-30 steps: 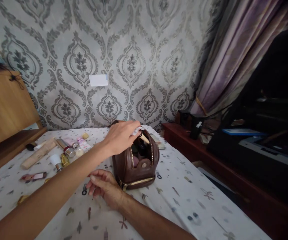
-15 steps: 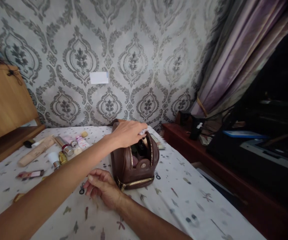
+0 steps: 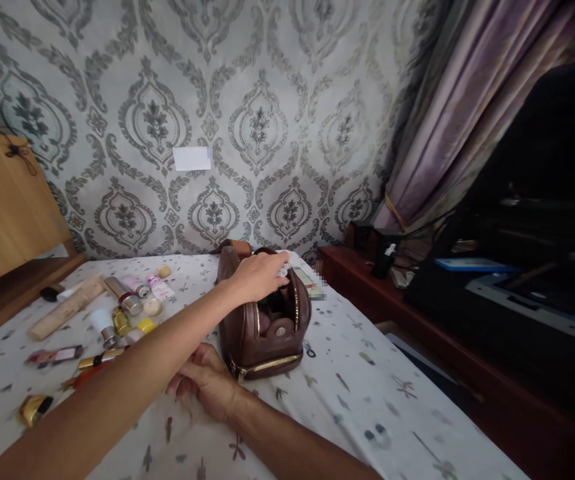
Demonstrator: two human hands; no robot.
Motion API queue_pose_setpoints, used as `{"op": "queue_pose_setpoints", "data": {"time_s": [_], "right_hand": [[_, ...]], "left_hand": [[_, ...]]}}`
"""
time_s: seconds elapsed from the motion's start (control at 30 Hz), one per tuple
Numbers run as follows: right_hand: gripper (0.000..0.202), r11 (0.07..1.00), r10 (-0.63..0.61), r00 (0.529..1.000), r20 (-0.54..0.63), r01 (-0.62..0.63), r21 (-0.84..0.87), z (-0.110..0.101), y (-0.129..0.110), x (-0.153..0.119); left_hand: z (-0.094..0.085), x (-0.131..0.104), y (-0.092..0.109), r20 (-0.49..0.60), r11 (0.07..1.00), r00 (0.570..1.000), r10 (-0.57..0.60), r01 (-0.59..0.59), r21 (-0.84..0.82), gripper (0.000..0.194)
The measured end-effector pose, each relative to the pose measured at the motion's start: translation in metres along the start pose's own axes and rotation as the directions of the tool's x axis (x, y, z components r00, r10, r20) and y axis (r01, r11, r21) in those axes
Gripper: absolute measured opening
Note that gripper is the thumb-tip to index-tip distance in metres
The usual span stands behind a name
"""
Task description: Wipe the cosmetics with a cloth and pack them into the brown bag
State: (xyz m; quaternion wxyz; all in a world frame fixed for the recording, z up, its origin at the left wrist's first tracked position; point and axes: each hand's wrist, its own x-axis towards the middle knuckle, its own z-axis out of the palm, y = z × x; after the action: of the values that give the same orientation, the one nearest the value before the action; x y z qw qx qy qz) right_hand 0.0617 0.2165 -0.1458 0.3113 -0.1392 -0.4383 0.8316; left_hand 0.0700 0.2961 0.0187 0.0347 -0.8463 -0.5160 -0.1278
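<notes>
Toward the left edge of the cloth-covered surface (image 3: 347,413) we see a gold-coloured piece (image 3: 33,409) nearest us, a slim pinkish tube (image 3: 54,357) beyond it, and farther off a long beige tube (image 3: 66,312) lying aslant. Next, moving right, come a gold-and-black stick (image 3: 98,358), a small gold bottle (image 3: 121,321), a silver-ended cylinder (image 3: 126,297), a round cream-coloured jar (image 3: 152,307) and, closer to the far edge, a white-and-pink tube (image 3: 160,287). Of our hands, the right (image 3: 208,383) comes next, low over the surface just beside the bag, its fingers loosely half-curled; our left forearm passes in front of it, and we cannot tell whether it has hold of anything. The brown bag (image 3: 267,348) stands upright right of the middle, nearer the right edge than the left, its zipped mouth gaping toward us. Our left hand (image 3: 258,277) reaches over its top, fingers bent and closed at the tips on a whitish item (image 3: 283,271) at the opening, mostly hidden. Behind the bag, toward the right edge, lies a flat pale item (image 3: 308,281).
</notes>
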Motion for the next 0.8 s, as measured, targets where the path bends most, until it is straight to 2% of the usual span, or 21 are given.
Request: {"op": "queue_pose_setpoints", "data": {"time_s": [0.23, 0.47, 0.63, 0.8], "right_hand": [[0.058, 1.0, -0.008, 1.0, 0.011, 0.008, -0.006, -0.001, -0.001, 0.0], [0.061, 1.0, 0.008, 1.0, 0.003, -0.008, 0.005, -0.001, -0.001, 0.0], [0.062, 1.0, 0.017, 1.0, 0.005, -0.017, 0.01, -0.002, -0.001, 0.001], [0.063, 1.0, 0.022, 1.0, 0.007, -0.022, 0.009, -0.003, -0.001, 0.0]], "left_hand": [[-0.004, -0.002, 0.0, 0.014, 1.0, 1.0, 0.009, -0.008, -0.028, 0.024], [-0.01, -0.007, 0.001, -0.012, 0.998, 1.0, 0.028, -0.028, -0.048, 0.041], [-0.01, -0.012, 0.0, -0.092, 0.992, 0.988, 0.122, -0.122, -0.004, 0.028], [-0.013, -0.01, -0.002, -0.079, 0.994, 0.994, 0.081, -0.074, 0.077, 0.021]]}}
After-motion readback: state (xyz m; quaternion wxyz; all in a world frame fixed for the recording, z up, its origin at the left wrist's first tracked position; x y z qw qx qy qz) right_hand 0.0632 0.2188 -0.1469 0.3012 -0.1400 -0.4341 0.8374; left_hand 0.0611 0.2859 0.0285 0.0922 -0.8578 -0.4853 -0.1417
